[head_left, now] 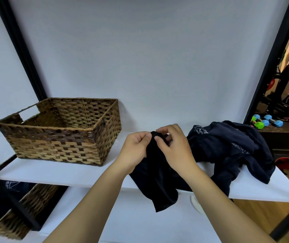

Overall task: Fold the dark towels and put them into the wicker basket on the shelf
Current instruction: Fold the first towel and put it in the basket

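A brown wicker basket (59, 130) stands on the left of the white shelf (70, 171); it looks empty inside. My left hand (136, 149) and my right hand (173, 146) meet at the shelf's middle, both pinching the top edge of one dark towel (157, 183). That towel hangs down from my fingers and drapes over the shelf's front edge. A crumpled heap of more dark towels (233, 148) with pale printed lettering lies on the right part of the shelf, touching the held towel.
Black frame posts (22, 55) rise at both sides of the shelf. A second wicker basket (17, 213) holding dark cloth sits on the lower shelf at bottom left. Coloured dumbbells (266, 121) and gym gear lie on the floor beyond the right post.
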